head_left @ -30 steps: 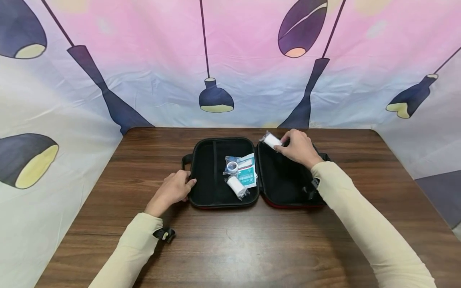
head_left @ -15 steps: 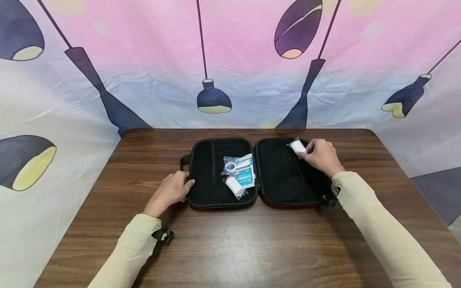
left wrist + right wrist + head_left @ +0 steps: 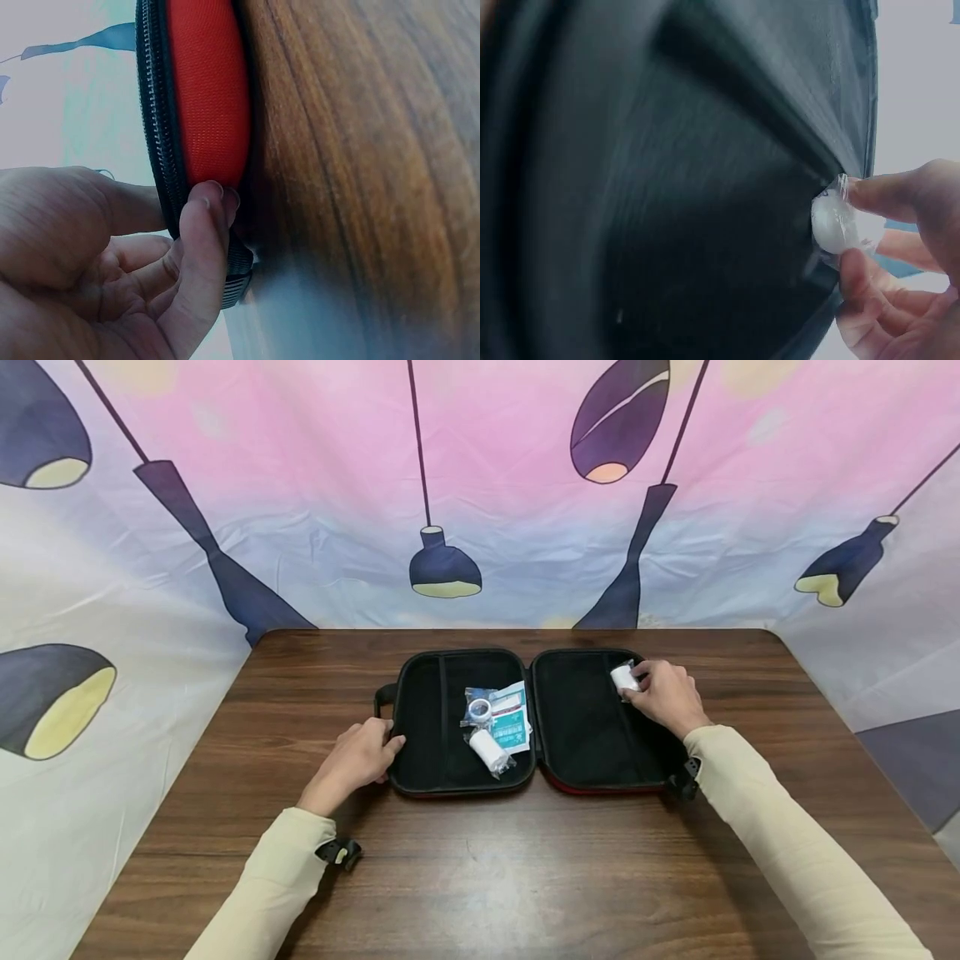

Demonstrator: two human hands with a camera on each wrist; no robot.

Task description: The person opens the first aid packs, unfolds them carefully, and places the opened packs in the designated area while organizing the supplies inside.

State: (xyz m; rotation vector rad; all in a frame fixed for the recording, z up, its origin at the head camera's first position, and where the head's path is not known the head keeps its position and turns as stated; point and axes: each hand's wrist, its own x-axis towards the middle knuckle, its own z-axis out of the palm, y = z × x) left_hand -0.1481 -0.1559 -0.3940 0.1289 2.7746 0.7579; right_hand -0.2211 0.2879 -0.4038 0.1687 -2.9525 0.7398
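An unzipped case (image 3: 415,718), black inside and red outside, lies spread flat on the table. My left hand (image 3: 360,752) pinches its left rim beside the handle; in the left wrist view the thumb is over the zipper and fingertips press the red side (image 3: 210,90). Between the thumb and fingers of my right hand (image 3: 670,693) is a white bandage roll (image 3: 834,225) in clear wrap, held at the upper part of the right half (image 3: 577,718), by its inner divider strip. Part of the roll is hidden by the fingers.
In the case's left half lie a second wrapped bandage roll (image 3: 491,752), a small roll of tape (image 3: 480,709) in a bag and teal-and-white packets (image 3: 512,727). A black handle (image 3: 384,695) sticks out left. A patterned cloth (image 3: 337,510) hangs behind the wooden table (image 3: 480,877).
My right hand has carried the bandage roll rightward from near the hinge, then lowered it slightly toward the right half's divider and turned it. My left hand stays on the rim.
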